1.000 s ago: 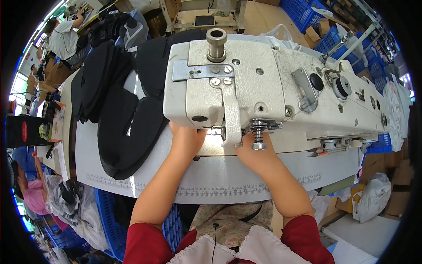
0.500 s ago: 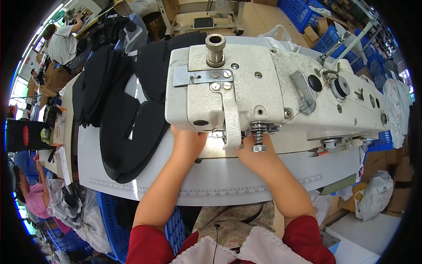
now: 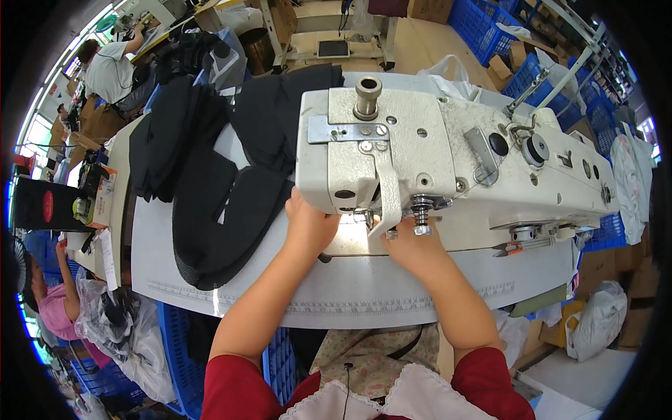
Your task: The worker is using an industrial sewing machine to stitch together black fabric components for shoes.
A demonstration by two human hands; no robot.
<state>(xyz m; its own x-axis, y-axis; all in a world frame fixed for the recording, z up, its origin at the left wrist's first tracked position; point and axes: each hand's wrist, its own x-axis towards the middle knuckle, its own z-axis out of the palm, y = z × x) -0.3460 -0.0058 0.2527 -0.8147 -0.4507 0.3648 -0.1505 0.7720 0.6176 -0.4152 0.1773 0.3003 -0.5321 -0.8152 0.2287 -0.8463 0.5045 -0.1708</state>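
Under the head of a cream-white sewing machine (image 3: 420, 161), at the middle of the view, both hands work close to the needle area. From six o'clock the two bare forearms rise out of red sleeves (image 3: 238, 388) and cross the pale grey table (image 3: 280, 294), whose near edge carries a printed ruler strip. At about nine o'clock of the needle, the left hand (image 3: 310, 225) lies flat, its fingers tucked beneath the machine head, so how far they spread and whether they hold anything cannot be told. At five o'clock from the needle, the right hand (image 3: 413, 246) rests palm down just below the spring and screw (image 3: 421, 213), its fingertips hidden under the machine too; its grip cannot be told either. What lies under the needle between the hands is lit brightly and mostly covered. To ten o'clock of the left hand lies a curved piece of black fabric (image 3: 224, 224) flat on the table, its edge just beside the left wrist, and further black pieces (image 3: 175, 140) are piled beyond it toward eleven o'clock. Blue plastic crates (image 3: 175, 336) stand under the table at seven o'clock. Far off at eleven o'clock another person in a grey top (image 3: 112, 70) bends over a bench.
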